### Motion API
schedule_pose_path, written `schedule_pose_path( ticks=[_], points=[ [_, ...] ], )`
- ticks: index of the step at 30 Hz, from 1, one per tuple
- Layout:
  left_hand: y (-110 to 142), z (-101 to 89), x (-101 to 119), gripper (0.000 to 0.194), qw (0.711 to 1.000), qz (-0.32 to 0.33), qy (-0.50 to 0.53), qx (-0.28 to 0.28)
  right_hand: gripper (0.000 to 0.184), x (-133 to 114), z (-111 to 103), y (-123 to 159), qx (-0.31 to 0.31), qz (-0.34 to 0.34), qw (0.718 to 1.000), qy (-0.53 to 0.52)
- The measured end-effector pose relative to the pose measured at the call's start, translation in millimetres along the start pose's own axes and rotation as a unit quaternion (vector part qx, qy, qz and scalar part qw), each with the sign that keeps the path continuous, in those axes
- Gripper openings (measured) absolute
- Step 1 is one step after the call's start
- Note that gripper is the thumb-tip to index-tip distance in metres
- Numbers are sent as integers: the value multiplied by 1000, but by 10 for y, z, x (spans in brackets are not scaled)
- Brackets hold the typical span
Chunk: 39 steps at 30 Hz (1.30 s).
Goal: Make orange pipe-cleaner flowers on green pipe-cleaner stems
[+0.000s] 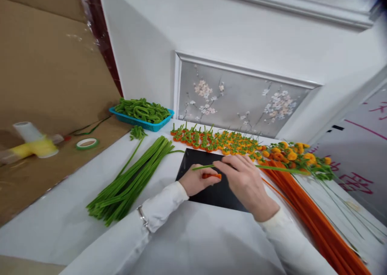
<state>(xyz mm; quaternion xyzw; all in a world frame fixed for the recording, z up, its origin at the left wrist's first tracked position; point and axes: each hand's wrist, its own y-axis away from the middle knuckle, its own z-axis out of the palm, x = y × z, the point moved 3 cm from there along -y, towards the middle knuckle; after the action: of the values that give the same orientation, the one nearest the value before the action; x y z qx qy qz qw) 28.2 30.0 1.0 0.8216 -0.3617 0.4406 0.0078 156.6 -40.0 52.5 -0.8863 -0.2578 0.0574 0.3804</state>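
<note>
The piece between the hands (223, 180) is orange, and the thin stem (281, 169) is light green. The mat (208, 186) is plain black and the bench (60, 210) is white. The bundle of long strips (130, 182) is green, the other bundle (311, 210) is deep orange. The basket (151, 126) is blue, with green pieces (142, 109). The small pieces in rows (211, 140) show orange, yellow-orange and green. The wall panel (238, 98) is grey, with a pattern of pale pink and white blossoms.

gap between green bundle (136, 174) and black board (211, 196), left sleeve (160, 205) at front
</note>
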Motion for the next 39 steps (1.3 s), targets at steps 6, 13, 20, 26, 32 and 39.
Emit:
schedule_pose_path(
  ticks=[6,13,20,26,32,39],
  points=[
    [-68,-71,-69,29,997,-62,50,-11,21,595,-58,595,64,145,984,-79],
    [-80,-121,17,25,993,-90,74,10,20,622,-67,649,60,166,979,-101],
    [-41,-79,104,26,992,-97,84,-2,22,553,-93,620,45,139,986,-81],
    [-51,-100,123,25,992,-94,86,8,22,575,-126,646,65,154,983,-79],
    [-40,-99,99,24,990,-102,96,8,22,573,-115,660,67,126,987,-77],
    [-8,-40,129,21,996,-72,57,5,23,457,-36,606,29,87,993,-75]
  ],
)
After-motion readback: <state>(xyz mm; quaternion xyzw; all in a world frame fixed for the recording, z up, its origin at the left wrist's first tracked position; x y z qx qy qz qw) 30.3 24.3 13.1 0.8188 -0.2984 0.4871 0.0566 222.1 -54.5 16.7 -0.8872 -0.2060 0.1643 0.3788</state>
